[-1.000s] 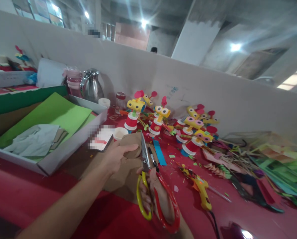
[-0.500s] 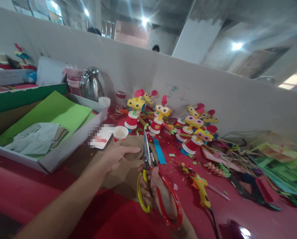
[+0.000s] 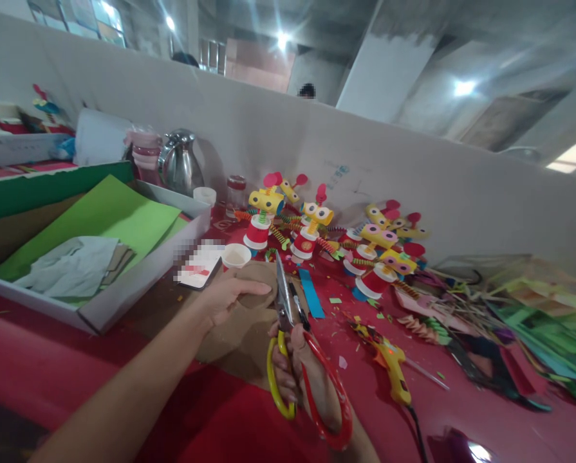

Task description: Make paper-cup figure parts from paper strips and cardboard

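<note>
Brown cardboard (image 3: pixel 237 334), one larger sheet, with one rounded piece (image 3: pixel 253 278) at its far end; impossible to tell whether joined or separate. On the red table (image 3: pixel 461 418): one pair of scissors (image 3: pixel 282 302), one blue strip (image 3: pixel 311 294), one yellow glue gun (image 3: pixel 394 373), one phone (image 3: pixel 201 269), one paper cup (image 3: pixel 234 256), one steel jug (image 3: pixel 181 170), one red-lidded jar (image 3: pixel 235 193), one box (image 3: pixel 143 273) of green paper and at least six cup figures (image 3: pixel 374 281), exact count unclear where overlapping.

Rounded piece plain and matt, smoothly curved along the far side, darker around the thumb. Left hand (image 3: pixel 224 299) closed on that piece, thumb flat across the upper face and pointing toward the blades, other fingers partly hidden. Right hand (image 3: pixel 319 386) wrapped around the scissor handles, one yellow, one red, loops well apart, blades narrow and pointing away from the body. Cardboard edge just left of the blades; contact between them impossible to tell. Larger sheet below the left thumb, nearer the body.
</note>
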Motion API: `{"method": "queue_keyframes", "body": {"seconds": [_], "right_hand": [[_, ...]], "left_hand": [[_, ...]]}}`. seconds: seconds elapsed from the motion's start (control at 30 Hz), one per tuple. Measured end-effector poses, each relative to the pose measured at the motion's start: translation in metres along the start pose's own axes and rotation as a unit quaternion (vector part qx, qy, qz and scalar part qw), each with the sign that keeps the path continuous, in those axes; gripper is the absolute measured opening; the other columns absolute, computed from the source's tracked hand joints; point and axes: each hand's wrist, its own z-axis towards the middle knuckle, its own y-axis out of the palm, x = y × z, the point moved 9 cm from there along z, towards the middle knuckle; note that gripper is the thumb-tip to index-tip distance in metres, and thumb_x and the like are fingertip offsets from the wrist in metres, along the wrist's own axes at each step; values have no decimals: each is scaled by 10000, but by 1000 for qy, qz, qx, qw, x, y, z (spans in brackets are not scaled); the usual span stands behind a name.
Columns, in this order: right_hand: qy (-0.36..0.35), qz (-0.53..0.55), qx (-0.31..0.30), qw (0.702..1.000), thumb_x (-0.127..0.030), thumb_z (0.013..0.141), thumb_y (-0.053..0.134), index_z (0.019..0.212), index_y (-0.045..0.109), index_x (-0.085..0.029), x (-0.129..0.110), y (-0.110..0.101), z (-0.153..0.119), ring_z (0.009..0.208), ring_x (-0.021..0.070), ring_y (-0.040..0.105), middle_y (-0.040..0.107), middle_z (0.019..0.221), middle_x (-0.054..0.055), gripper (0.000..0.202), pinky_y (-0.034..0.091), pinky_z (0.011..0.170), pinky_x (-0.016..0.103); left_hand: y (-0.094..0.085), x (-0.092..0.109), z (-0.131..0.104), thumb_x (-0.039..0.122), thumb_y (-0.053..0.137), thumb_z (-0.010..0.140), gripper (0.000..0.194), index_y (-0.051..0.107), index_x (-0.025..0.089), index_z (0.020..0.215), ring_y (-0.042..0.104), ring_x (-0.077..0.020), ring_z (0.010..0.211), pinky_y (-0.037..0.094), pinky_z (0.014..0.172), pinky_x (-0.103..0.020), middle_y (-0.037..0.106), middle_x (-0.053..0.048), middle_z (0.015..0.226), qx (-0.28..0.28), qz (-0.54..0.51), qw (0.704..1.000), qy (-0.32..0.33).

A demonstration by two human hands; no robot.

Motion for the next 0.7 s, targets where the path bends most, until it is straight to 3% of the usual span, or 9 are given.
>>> {"method": "queue_keyframes", "body": {"seconds": [0.5,0.7], "right_hand": [[23,-55,48,997,-774,672,588,930,489,-228,-4,-3,-4,392,27,255,367,563,-101,612,222,321,140],[-15,-8,76,997,-788,653,589,927,474,-231,-7,-6,-1,377,25,243,377,551,-107,631,235,310,140]], "left_hand": [[-5,3,1,156,834,509,329,714,113,813,681,-201,621,533,617,-301,735,-84,736,-1,8,1000,-16],[10,-3,-6,365,797,649,366,712,129,916,703,-235,803,542,744,-323,749,-101,894,54,-40,995,77]]}}
